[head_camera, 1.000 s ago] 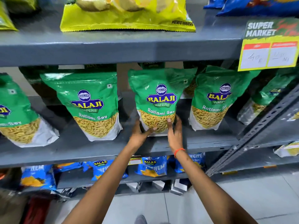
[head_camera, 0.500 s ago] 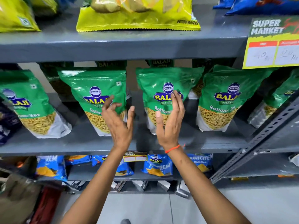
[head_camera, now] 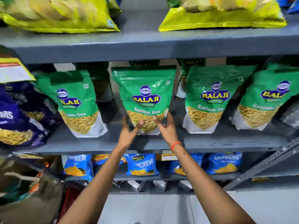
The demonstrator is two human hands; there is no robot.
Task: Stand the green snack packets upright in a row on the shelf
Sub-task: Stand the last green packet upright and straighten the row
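Moving one packet leftward from half a second ago, both hands now cup the base of the middle green packet (head_camera: 144, 97) on the grey shelf (head_camera: 226, 143) — left hand (head_camera: 129, 131) and right hand (head_camera: 166, 126) gripping its lower corners. It stands upright, gaps either side — little headroom under the shelf above (head_camera: 145, 49).

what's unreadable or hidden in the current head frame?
Head view only:
- Back-row green packets: hidden behind the front row and under the shelf above.
- Held packet: bottom edge covered by left hand and right hand.
- Far-right packet: logo partly cut off near the frame edge.
- Price label: blurred, too small to read.
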